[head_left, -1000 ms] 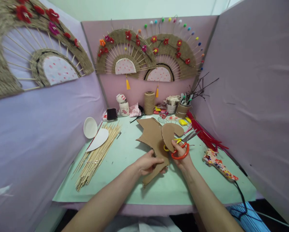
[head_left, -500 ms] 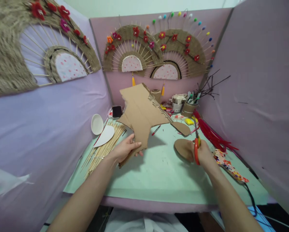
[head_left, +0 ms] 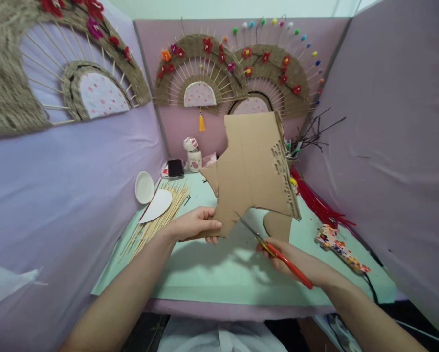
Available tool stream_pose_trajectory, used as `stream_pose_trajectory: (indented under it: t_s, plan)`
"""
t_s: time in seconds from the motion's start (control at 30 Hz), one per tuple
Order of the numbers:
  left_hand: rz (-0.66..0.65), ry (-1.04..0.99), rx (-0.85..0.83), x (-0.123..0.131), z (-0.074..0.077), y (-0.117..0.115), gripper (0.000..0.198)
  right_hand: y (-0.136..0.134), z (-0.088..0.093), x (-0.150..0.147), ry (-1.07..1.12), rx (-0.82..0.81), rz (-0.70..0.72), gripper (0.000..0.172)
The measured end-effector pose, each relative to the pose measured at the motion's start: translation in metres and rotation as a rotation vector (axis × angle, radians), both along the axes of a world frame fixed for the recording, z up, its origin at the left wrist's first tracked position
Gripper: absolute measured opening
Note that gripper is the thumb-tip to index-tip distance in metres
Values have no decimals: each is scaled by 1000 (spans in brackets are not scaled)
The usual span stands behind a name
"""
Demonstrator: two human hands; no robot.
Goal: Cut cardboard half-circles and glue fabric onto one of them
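My left hand point(head_left: 201, 225) grips the lower left corner of a large brown cardboard sheet point(head_left: 252, 164), thumb on top and fingers beneath. The sheet is held up, tilted, over the table; its edges have curved cut-outs and one torn strip shows corrugation. In my right hand point(head_left: 281, 256) is a pair of scissors point(head_left: 274, 250) with red and yellow handles. Their blades point up and left, tips overlapping the sheet's lower edge; whether they touch it I cannot tell. A rounded cardboard piece point(head_left: 280, 227) lies behind my right hand, partly hidden by the sheet.
Thin wooden sticks point(head_left: 159, 215) lie at the left under a white paper half-disc point(head_left: 157, 206), near a white bowl point(head_left: 144, 187). Red strips point(head_left: 315, 198) and a flower-patterned glue gun point(head_left: 342, 247) lie right. Decorated fans point(head_left: 201, 58) hang behind.
My left hand has swung the cardboard sheet upright and to the right. My right hand has left the rounded piece and turned the scissors leftward, toward the sheet's lower edge.
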State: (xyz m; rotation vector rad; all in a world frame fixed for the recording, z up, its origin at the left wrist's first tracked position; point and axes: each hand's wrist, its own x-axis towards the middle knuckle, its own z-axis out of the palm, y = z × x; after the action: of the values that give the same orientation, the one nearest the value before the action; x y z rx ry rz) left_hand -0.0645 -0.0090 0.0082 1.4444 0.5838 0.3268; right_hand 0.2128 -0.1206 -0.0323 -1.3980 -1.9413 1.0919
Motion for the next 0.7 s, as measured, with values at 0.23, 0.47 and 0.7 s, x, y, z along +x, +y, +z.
stream_pose_trajectory:
  t_s: [0.23, 0.47, 0.7]
  plan:
    - [-123, 54, 12, 4, -1, 7, 30, 3, 11, -10, 76, -138, 112, 39]
    - [-93, 365, 215, 5, 13, 26, 38, 6, 4, -31, 16, -281, -128, 36]
    - [1121, 198, 812, 20, -24, -27, 32, 23, -11, -50, 164, -245, -324, 46]
